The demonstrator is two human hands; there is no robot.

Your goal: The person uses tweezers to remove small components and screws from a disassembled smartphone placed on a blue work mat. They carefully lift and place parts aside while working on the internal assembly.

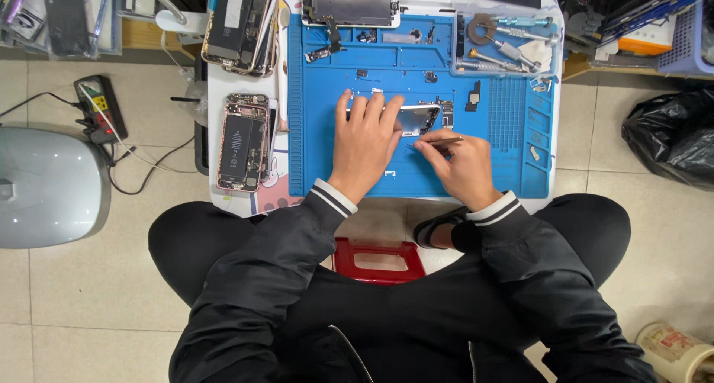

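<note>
My left hand [364, 141] lies flat on an opened phone body [420, 117] in the middle of the blue work mat [387, 71], pinning it down. My right hand [462, 166] grips thin metal tweezers [435, 141], whose tips point left at the phone's lower edge. Small loose phone parts [474, 97] are scattered on the mat above the hands. Most of the phone is hidden under my left hand.
A detached screen [349, 4] lies at the mat's top edge. A clear tray of tools [506, 44] sits at the upper right. Opened phones [242, 141] rest on the white table's left side. A red stool [378, 260], a power strip [100, 108] and a black bag [673, 134] are on the floor.
</note>
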